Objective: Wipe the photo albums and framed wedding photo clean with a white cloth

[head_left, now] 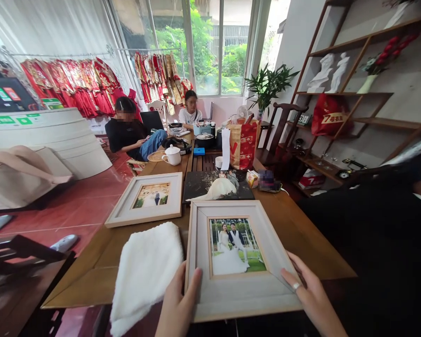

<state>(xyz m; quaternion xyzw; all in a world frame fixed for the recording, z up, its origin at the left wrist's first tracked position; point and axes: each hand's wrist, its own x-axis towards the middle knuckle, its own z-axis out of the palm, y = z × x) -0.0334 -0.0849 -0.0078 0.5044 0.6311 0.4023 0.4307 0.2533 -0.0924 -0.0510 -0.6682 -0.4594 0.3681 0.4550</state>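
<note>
Left hand: is pinching the left side of the framed wedding portrait.
Right hand: is pinching its right side.
Framed wedding portrait: is projecting over the near edge of the tabletop.
White towel: is lying just left.

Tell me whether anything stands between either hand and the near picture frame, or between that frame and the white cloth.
Nothing visible separates the left hand or right hand from the picture frame: both hold its sides. Toward the white cloth, only the left hand intervenes, at the frame's lower left edge.
</note>
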